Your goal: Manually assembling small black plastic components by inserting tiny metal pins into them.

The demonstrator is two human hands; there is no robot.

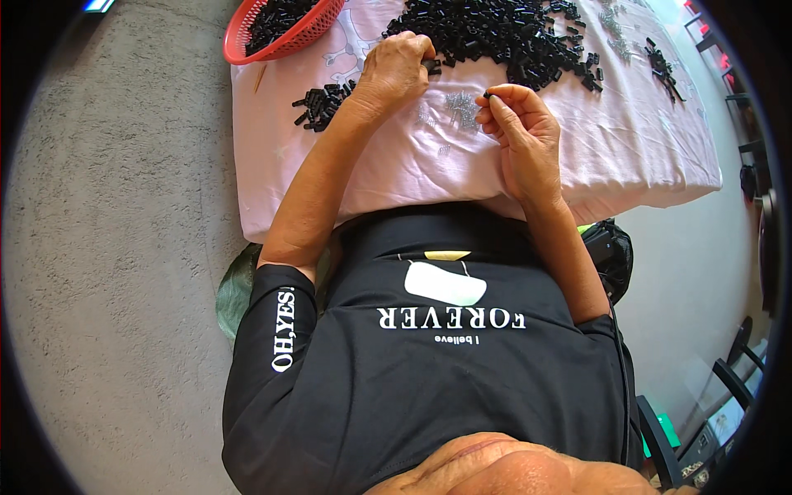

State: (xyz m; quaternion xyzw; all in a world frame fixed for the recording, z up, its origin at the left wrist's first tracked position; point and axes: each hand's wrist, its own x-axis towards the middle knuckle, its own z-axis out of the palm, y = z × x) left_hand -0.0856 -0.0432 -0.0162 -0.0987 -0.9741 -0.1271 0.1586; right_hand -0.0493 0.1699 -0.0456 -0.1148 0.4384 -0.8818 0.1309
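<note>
My left hand [394,73] is closed at the near edge of a large heap of short black tube-like plastic pieces [495,37]. Its fingertips are pinched around one such black piece [428,64], partly hidden by the fingers. A little to the right, my right hand [528,140] pinches a tiny dark thing between thumb and forefinger, too small to name. Between the hands, small silver metal pieces [462,109], thin like pins or screws, lie scattered on the cloth. A smaller cluster of black pieces [322,107] rests by my left wrist.
A pink patterned cloth [396,177] covers the table. At the far left stands a red plastic basket [304,41] holding more black pieces. Farther right lie more silver bits [613,31] and a small black group [662,73]. A black bag [609,252] is beside me, below the table edge.
</note>
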